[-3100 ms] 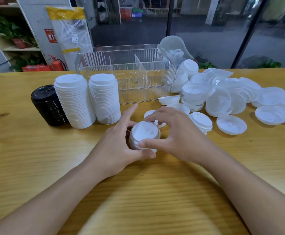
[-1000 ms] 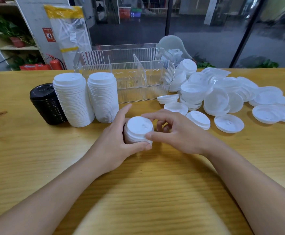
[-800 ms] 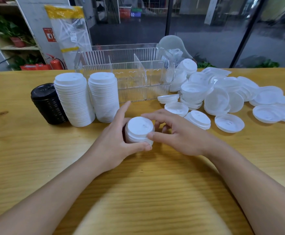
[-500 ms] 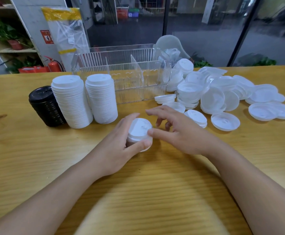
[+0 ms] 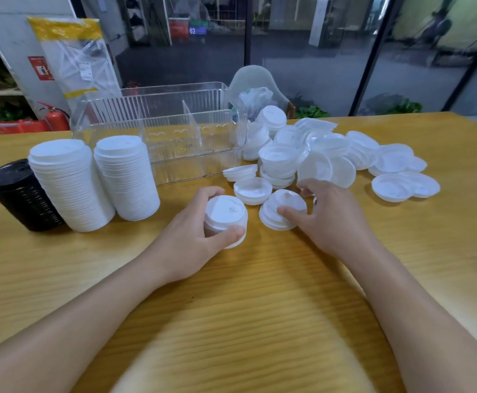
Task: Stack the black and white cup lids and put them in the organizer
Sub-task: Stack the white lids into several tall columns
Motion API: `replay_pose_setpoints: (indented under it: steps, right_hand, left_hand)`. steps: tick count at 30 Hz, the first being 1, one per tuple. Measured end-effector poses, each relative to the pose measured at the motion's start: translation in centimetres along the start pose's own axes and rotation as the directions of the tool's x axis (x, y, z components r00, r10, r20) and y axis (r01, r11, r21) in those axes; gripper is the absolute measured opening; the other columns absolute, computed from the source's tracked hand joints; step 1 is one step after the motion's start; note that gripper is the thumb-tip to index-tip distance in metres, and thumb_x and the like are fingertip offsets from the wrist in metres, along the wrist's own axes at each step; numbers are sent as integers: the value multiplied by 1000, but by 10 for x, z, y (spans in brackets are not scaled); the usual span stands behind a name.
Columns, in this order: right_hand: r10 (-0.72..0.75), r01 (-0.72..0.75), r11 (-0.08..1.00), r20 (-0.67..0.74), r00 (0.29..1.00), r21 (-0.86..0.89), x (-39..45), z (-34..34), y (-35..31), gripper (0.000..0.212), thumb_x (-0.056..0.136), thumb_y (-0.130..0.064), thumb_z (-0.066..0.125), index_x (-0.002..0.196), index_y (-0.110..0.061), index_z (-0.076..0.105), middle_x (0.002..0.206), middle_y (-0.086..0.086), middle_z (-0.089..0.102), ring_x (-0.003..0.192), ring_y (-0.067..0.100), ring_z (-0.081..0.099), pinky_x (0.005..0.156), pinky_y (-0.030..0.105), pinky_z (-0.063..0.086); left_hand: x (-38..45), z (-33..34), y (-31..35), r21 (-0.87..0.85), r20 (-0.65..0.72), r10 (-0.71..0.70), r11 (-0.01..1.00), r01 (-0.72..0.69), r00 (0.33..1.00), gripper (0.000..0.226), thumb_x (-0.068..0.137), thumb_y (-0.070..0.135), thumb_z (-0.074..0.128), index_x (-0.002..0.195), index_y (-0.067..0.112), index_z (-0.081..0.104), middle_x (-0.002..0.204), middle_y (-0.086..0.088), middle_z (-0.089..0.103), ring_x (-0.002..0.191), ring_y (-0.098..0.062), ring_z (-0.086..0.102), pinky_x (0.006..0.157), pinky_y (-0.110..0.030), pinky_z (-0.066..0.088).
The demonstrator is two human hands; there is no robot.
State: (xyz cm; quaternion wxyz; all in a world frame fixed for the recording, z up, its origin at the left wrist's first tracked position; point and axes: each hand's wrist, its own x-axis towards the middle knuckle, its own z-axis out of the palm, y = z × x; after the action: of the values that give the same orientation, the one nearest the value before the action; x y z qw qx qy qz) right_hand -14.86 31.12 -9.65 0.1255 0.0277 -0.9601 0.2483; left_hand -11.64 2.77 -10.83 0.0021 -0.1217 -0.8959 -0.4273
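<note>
My left hand [image 5: 192,236] grips a short stack of white lids [image 5: 226,215] standing on the wooden table, thumb in front and fingers behind. Just to its right, my right hand [image 5: 325,219] pinches a small pile of white lids [image 5: 281,212] between thumb and fingers. Two tall stacks of white lids [image 5: 70,182] [image 5: 126,177] and a black lid stack [image 5: 23,194] stand at the left. The clear plastic organizer [image 5: 163,129] with a divider sits behind them and holds no lids.
Several loose white lids [image 5: 325,157] lie scattered across the right half of the table [image 5: 260,321], reaching toward its right edge. A pale chair back [image 5: 250,80] and a yellow-topped plastic bag [image 5: 75,61] stand behind the table.
My right hand left the short stack and moved right onto the small lid pile. My left hand kept its hold on the short stack. The view shifted slightly.
</note>
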Motion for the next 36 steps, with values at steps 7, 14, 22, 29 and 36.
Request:
replay_pose_setpoints:
  steps: [7,14,22,29,36]
  right_hand:
    - [18,-17,999,-13,1000,39,-2,0,-6,69,88,-65,77,144,-27,61,119,-10,70,98,15,65,81,34,46]
    - [14,-14,1000,30,999,-4,-8,0,-15,92,76,-85,70,150,-32,55,120,-13,57,108,12,58,85,34,45]
    - [-192,158,975,238,952,157,-11,-23,-7,75,88,-38,81,155,-48,48,154,-28,47,134,-4,46,117,33,41]
    - [-192,162,975,215,958,152,-7,-9,-4,79,83,-48,87,153,-48,50,136,-26,58,124,-2,54,110,34,48]
    - [-190,180,924,-5,982,339,-12,-7,-21,49,81,-62,86,120,-34,74,114,-18,64,110,-3,60,91,10,44]
  left_hand:
    - [5,11,4,-38,-28,27,999,-28,999,70,84,55,90,141,53,48,126,33,64,119,6,63,91,-14,48]
    - [0,2,-1,-17,0,91,996,-91,996,73,87,40,91,148,46,51,138,30,63,132,3,58,110,-28,48]
    - [1,1,-7,-57,-12,101,993,-101,995,75,77,46,97,141,43,57,135,27,69,131,3,61,109,-26,47]
    - [-1,2,-3,-89,16,123,989,-121,992,67,84,52,87,143,41,56,139,24,69,136,-2,61,115,-37,49]
    - [-2,4,1,-92,20,111,990,-109,994,67,84,45,94,139,43,58,137,25,69,134,-1,62,116,-43,50]
